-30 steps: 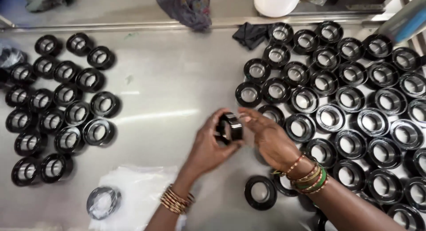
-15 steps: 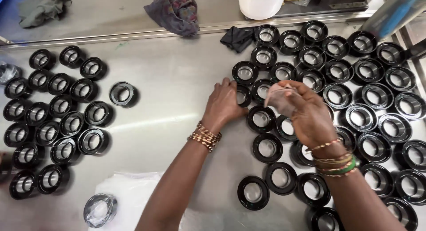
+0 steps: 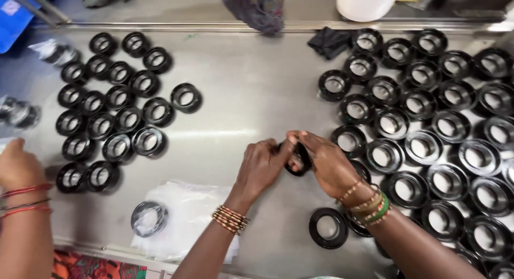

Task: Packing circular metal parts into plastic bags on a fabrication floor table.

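Fingers [image 3: 278, 150] of left hand [image 3: 262, 166] and right hand [image 3: 329, 164] closed together on one black ring [image 3: 299, 160], held just above desk [image 3: 251, 97], centre frame. Co-worker's hand [image 3: 16, 164] at 9 o'clock beside left ring group [image 3: 112, 113]. Bagged ring [image 3: 147, 217] at 7 o'clock. Right ring field [image 3: 428, 129] at 3 o'clock. Risk: two-hand pinch slips, ring drops, rolls into sorted rows, mixes the lots.

A factory workbench: steel table [image 3: 251, 91] covered with identical black rings [image 3: 423, 107].

White cup [image 3: 365, 2] (rear edge), dark cloth [image 3: 258, 8], clear bags [image 3: 187, 217].
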